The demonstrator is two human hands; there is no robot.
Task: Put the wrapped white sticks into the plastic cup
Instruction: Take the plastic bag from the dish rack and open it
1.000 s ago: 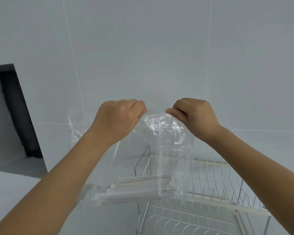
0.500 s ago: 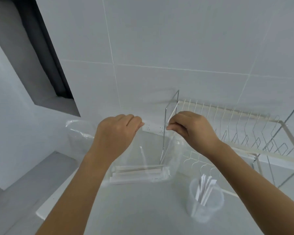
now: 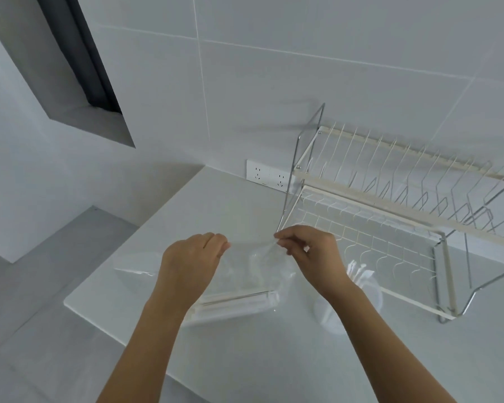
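Observation:
A clear plastic bag (image 3: 253, 274) hangs between my hands over the counter. Several wrapped white sticks (image 3: 233, 303) lie across its bottom. My left hand (image 3: 192, 266) pinches the bag's top edge on the left. My right hand (image 3: 309, 254) pinches the top edge on the right. The plastic cup (image 3: 370, 295) stands on the counter behind my right forearm, partly hidden, with several white sticks upright in it.
A wire dish rack (image 3: 405, 216) stands at the right against the tiled wall. A double wall socket (image 3: 268, 175) sits behind the counter (image 3: 245, 359). The counter's left edge drops to the floor. A dark window recess (image 3: 93, 77) is at the upper left.
My hands and the bag have come down from in front of the wall to just above the counter. The view has tilted down, and the cup has come into sight.

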